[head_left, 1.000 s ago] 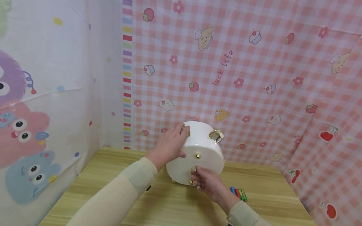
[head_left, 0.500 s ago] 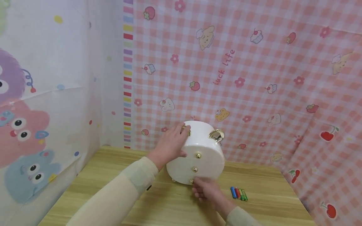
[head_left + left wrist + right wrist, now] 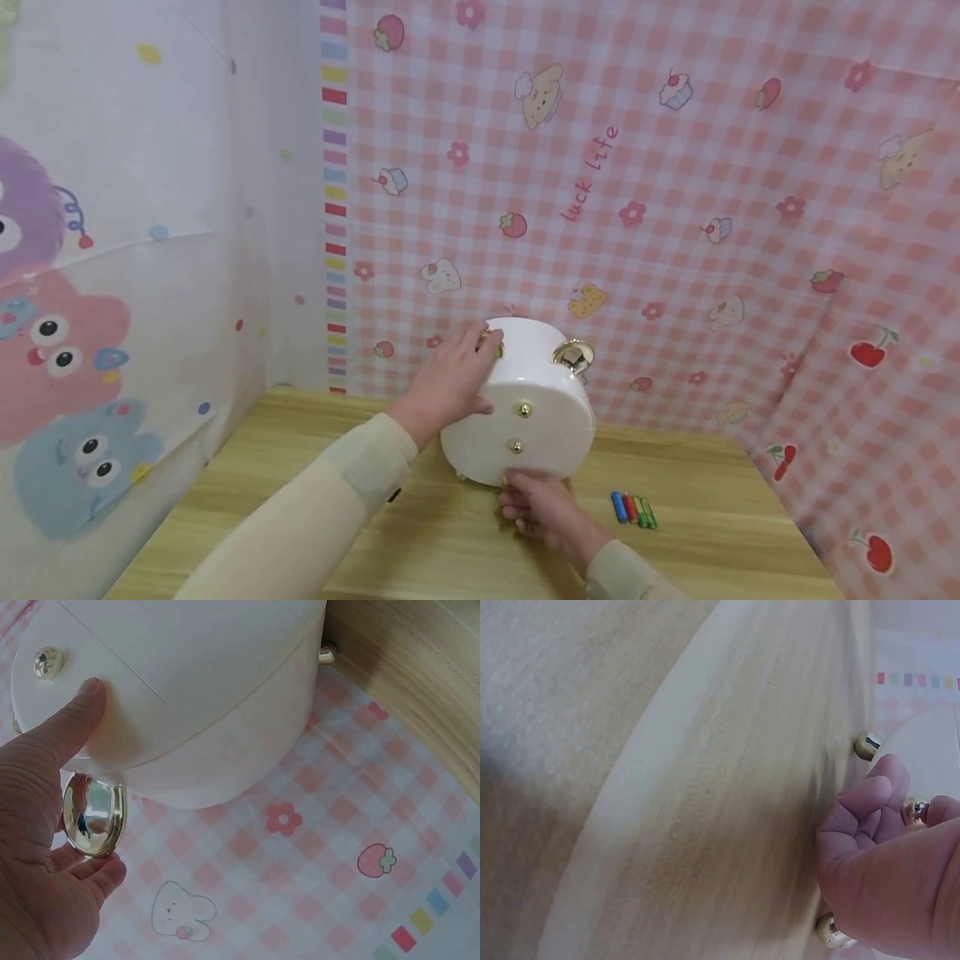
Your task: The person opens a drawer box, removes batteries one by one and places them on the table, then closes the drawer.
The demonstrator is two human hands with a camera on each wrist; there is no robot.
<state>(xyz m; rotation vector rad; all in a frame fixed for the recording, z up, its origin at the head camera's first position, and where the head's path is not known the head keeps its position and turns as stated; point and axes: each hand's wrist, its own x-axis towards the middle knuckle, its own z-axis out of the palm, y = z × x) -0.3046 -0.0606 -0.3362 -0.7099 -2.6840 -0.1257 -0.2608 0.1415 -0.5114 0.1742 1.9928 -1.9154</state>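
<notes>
A round white alarm clock (image 3: 555, 425) with gold bell-like pieces on top stands on the table, its back facing me. My left hand (image 3: 450, 379) steadies its upper left. In the left wrist view the thumb presses the white back, with the fingers curled behind a gold bell (image 3: 94, 814). My right hand (image 3: 546, 508) is low on the back, pinching the lowest gold knob (image 3: 915, 811) between thumb and fingers. Above it, an upper knob (image 3: 524, 410) and a middle knob (image 3: 516, 447) are in plain sight. The clock's front is hidden.
Several small batteries (image 3: 633, 509), blue, red and green, lie on the wooden table (image 3: 705, 500) right of the clock. A pink checked cloth (image 3: 660, 275) hangs just behind it. Small gold feet (image 3: 867, 745) support the clock.
My right hand has moved down from the middle knob to the lowest knob, uncovering the middle one. The left hand stays at the clock's upper left.
</notes>
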